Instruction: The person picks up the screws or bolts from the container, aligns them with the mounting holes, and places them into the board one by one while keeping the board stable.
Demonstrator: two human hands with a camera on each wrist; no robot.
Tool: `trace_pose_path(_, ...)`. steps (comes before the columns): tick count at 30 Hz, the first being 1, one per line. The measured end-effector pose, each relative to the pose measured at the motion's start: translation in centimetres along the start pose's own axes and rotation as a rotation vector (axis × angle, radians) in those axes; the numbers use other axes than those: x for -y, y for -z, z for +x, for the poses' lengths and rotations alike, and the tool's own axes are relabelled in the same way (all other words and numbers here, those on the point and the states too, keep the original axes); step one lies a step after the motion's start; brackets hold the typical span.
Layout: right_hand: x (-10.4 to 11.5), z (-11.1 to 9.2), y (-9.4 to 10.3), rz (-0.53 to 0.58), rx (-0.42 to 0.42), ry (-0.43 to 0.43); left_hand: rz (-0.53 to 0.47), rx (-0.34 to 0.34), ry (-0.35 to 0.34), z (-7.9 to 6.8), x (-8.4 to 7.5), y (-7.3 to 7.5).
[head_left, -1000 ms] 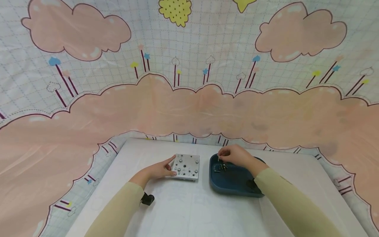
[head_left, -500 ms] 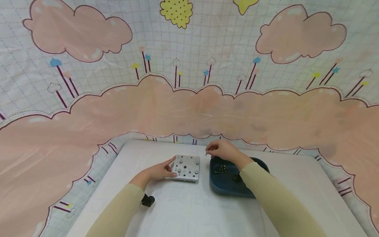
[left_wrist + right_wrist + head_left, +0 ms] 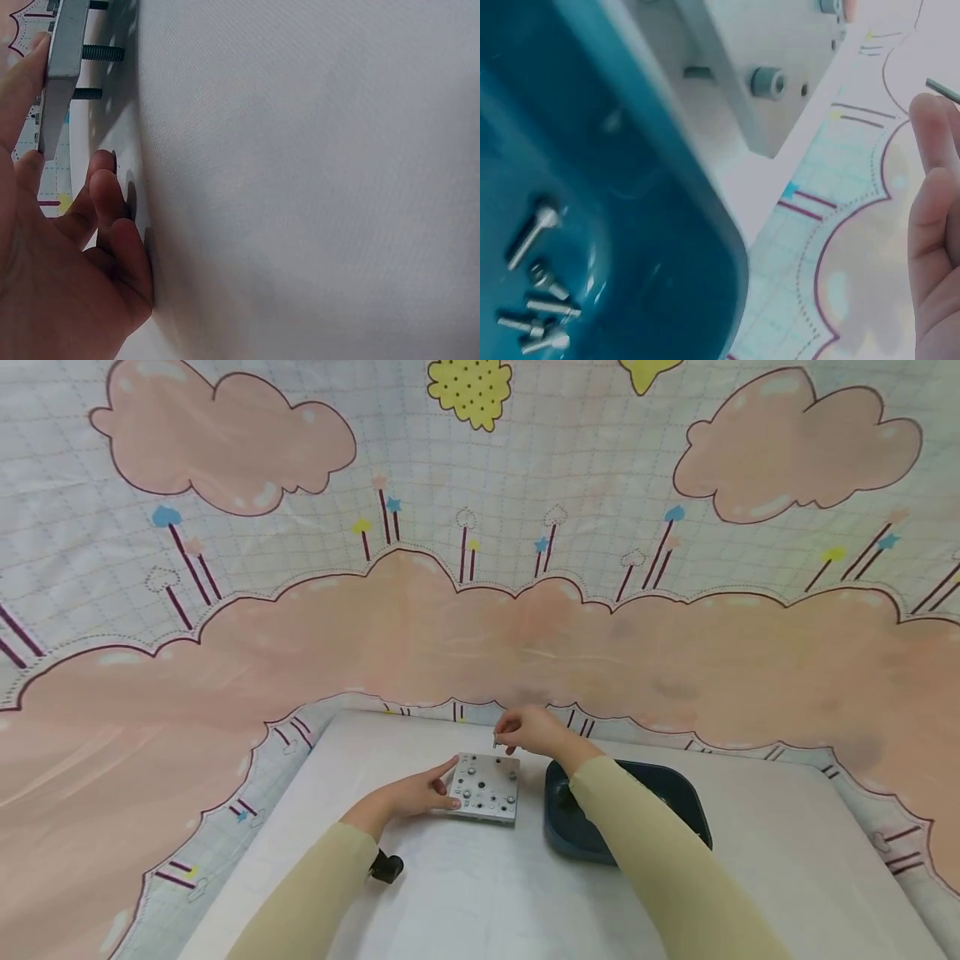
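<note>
My left hand (image 3: 414, 793) holds a square metal plate (image 3: 491, 792) at its left side, thumb at the near corner and index finger at the far one. Holes and socket-head screws dot the plate's top. In the left wrist view, threaded screw shanks (image 3: 103, 53) stick out beneath it, while the other fingers curl beside the table. Above the plate's far edge, my right hand (image 3: 534, 730) pinches a small, thin metal screw (image 3: 495, 742). Only a short length of that screw shows in the right wrist view, and its head is hidden.
Right of the plate sits a dark blue tray (image 3: 678, 787), partly covered by the right forearm. Several loose screws (image 3: 536, 232) lie inside it. White cloth covers the table (image 3: 450, 893), and a patterned curtain (image 3: 420, 635) hangs behind.
My right hand has lifted a screw out of the tray and carried it left to the plate's far edge. The left hand keeps its hold; the head view has shifted slightly.
</note>
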State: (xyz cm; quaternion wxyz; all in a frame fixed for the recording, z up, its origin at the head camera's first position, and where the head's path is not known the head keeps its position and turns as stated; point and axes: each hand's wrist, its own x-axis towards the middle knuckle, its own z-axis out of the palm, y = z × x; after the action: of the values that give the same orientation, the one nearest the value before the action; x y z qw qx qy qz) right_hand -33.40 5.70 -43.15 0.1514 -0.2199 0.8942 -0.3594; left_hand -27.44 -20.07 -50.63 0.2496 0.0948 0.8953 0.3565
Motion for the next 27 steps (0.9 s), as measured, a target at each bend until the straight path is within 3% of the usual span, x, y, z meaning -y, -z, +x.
trace_pose_path(9, -0.1, 2.4, -2.0, -0.004, 0.047, -0.007, -0.01, -0.001, -0.01, 0.0, -0.2, 0.0)
trace_pose_path(14, -0.4, 3.4, -3.2, -0.039, 0.048, -0.051, -0.003, -0.004, -0.016, -0.1, -0.3, -0.1)
trace_pose_path(27, 0.6, 4.0, -4.8, -0.108, 0.023, -0.139, -0.014, -0.002, -0.006, -0.2, 0.2, 0.1)
